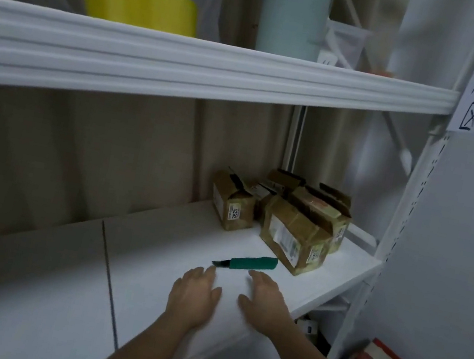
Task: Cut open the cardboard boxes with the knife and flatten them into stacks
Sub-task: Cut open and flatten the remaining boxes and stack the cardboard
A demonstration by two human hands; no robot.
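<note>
Both hands, the left hand (193, 293) and right hand (263, 299), are lying flat and holding nothing on the shelf (349, 272), just short of the knife (246, 262) beside the cardboard boxes (282, 219), whose exposed blade is risking a nicked left fingertip.

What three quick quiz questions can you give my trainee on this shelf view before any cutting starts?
1. True or false: the right hand is gripping the knife.
2. Which way does the knife's blade point: A) toward the cardboard boxes, B) away from them, to the left of the view?
3. Fill in: the left hand rests open on the white ____.

Key: 1. False, the knife lies on the shelf just beyond both hands' fingertips, untouched. 2. B. 3. shelf.
</note>
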